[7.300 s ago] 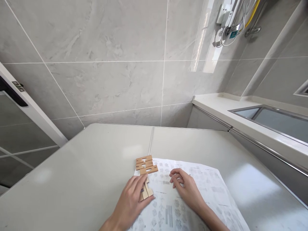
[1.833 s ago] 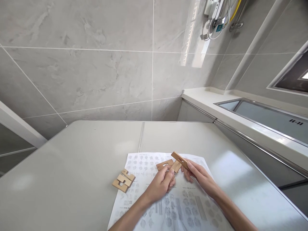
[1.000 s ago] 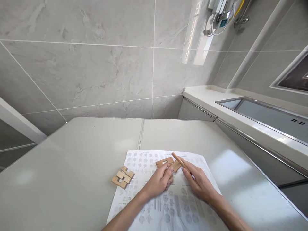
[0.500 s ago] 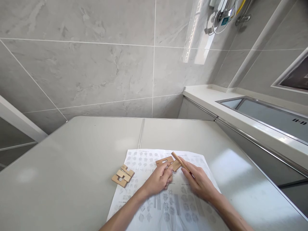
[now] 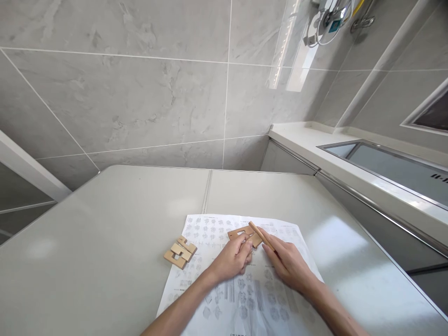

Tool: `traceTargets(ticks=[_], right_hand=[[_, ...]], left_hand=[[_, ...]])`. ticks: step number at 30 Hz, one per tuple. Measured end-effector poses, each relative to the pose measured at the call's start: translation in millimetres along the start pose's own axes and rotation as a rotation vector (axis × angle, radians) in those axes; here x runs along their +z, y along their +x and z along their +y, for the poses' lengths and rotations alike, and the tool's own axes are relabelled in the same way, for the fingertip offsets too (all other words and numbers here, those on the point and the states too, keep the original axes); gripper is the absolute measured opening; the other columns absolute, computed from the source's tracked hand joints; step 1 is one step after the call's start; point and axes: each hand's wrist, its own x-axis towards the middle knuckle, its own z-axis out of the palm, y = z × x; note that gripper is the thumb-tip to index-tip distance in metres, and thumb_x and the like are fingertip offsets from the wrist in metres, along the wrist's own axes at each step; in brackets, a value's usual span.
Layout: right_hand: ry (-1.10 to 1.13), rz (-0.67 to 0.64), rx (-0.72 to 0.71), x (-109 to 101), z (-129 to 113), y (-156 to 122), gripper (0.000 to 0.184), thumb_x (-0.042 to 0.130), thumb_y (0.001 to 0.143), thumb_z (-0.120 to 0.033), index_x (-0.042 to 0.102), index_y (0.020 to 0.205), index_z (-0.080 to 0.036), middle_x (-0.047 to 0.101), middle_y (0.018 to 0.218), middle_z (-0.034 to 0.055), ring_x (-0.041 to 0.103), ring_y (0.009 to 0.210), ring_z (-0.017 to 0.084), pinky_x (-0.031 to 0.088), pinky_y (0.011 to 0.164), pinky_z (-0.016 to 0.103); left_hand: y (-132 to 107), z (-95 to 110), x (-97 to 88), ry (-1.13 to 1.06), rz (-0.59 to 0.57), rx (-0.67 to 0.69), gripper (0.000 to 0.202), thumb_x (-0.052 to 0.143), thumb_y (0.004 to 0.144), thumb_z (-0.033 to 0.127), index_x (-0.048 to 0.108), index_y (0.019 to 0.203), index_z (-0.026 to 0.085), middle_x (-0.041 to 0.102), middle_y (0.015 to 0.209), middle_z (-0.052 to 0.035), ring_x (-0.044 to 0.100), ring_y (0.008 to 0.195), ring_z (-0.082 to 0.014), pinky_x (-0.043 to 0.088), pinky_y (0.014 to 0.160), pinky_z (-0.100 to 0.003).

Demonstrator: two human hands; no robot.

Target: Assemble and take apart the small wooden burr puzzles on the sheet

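Observation:
My left hand pinches a flat, notched wooden puzzle piece that lies low over a printed instruction sheet. My right hand grips a second wooden piece that stands on edge, crossing the first one where the two meet. Both hands are closed on their pieces and sit close together at the sheet's far part. A small heap of loose wooden pieces rests at the sheet's left edge, a hand's width from my left hand.
The sheet lies on a pale grey countertop with a seam down its middle. A tiled wall rises behind. To the right runs a higher white counter with a steel sink. Pipes and wiring hang at the top right.
The pieces once lay stacked at the sheet's corner under my flat hands. Now each hand holds one piece, crossed together. Over the last second both hands hardly move.

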Motion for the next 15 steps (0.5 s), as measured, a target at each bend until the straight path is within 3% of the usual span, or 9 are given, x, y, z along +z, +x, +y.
traceTargets(ticks=[15], right_hand=[[0.023, -0.035, 0.013, -0.4, 1.9, -0.8, 0.057, 0.037, 0.112, -0.030, 0.032, 0.169, -0.035, 0.076, 0.132, 0.0081, 0.078, 0.111, 0.029, 0.066, 0.091, 0.042]], left_hand=[[-0.1, -1.7, -0.3, 0.000, 0.001, -0.004, 0.049, 0.051, 0.100, 0.071, 0.045, 0.100, 0.022, 0.034, 0.069, 0.0098, 0.028, 0.054, -0.0083, 0.027, 0.048, -0.023]])
